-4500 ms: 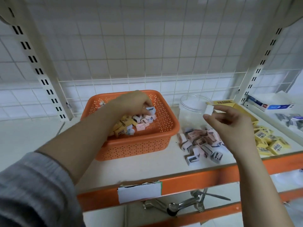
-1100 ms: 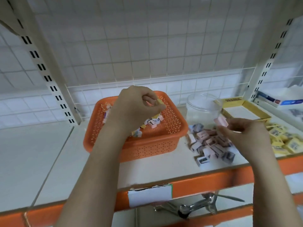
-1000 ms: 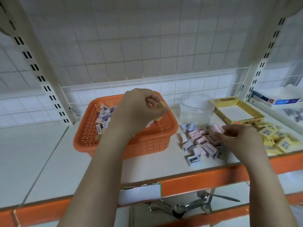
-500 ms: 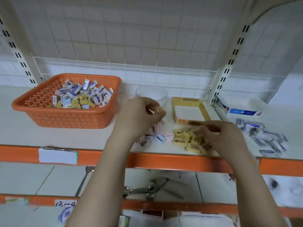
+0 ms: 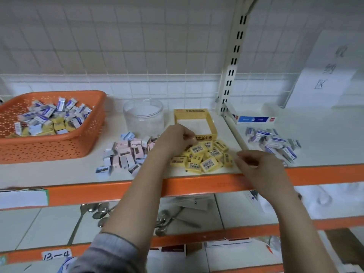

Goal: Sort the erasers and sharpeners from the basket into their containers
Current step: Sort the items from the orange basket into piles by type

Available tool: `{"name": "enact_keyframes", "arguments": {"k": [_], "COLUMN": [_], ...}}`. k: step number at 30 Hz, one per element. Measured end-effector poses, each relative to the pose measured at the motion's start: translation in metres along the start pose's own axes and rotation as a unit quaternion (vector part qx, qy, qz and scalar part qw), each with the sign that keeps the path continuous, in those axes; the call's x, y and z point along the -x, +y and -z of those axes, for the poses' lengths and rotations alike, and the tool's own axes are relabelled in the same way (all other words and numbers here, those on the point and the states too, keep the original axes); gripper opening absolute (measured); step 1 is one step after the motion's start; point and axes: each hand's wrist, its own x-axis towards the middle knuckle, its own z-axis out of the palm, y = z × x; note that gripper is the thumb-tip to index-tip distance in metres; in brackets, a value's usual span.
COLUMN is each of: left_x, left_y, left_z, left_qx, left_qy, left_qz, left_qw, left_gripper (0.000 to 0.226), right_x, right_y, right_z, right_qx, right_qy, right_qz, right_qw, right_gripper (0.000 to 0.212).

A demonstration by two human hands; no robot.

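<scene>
The orange basket [image 5: 49,148] at the left holds several mixed blue-white and yellow packets. My left hand [image 5: 175,140] hovers at the back edge of the yellow eraser pile [image 5: 206,157], with its fingers curled and pinching a small yellow eraser. My right hand [image 5: 260,168] is at the shelf's front edge, right of that pile. Its back faces me and its fingers curl under, so whatever they may hold is hidden. A pile of pink and blue sharpener boxes [image 5: 126,154] lies left of my left forearm. Behind stand a clear round jar [image 5: 143,115] and an open yellow box [image 5: 194,113].
A white upright post [image 5: 230,71] divides the shelf. Right of it lie a pile of blue-white erasers [image 5: 273,142] and a blue-white carton [image 5: 252,119]. The orange shelf edge [image 5: 98,192] runs across the front, with spoons [image 5: 98,211] on the shelf below.
My left hand lifted out of the basket with a yellow piece and travelled right to the yellow pile. My right hand left the sharpener pile and moved right. My view swung right.
</scene>
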Motion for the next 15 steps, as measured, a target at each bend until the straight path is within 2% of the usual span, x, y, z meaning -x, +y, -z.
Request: {"name": "enact_keyframes", "arguments": {"k": [5, 8, 15], "left_x": [0.015, 0.036, 0.087], "left_y": [-0.006, -0.013, -0.063], "left_z": [0.019, 0.05, 0.138], "left_qx": [0.004, 0.009, -0.091], "left_qy": [0.02, 0.06, 0.147], "left_qz": [0.007, 0.012, 0.035], "left_qw": [1.0, 0.998, 0.984], "left_gripper": [0.028, 0.026, 0.027], "right_x": [-0.003, -0.005, -0.01], "right_y": [-0.015, -0.033, -0.101], "right_z": [-0.009, -0.018, -0.057], "right_qx": [0.005, 0.009, -0.004], "right_qy": [-0.017, -0.024, -0.023], "right_qz": [0.02, 0.037, 0.087], "right_qw": [1.0, 0.999, 0.996], "right_gripper": [0.024, 0.024, 0.025]}}
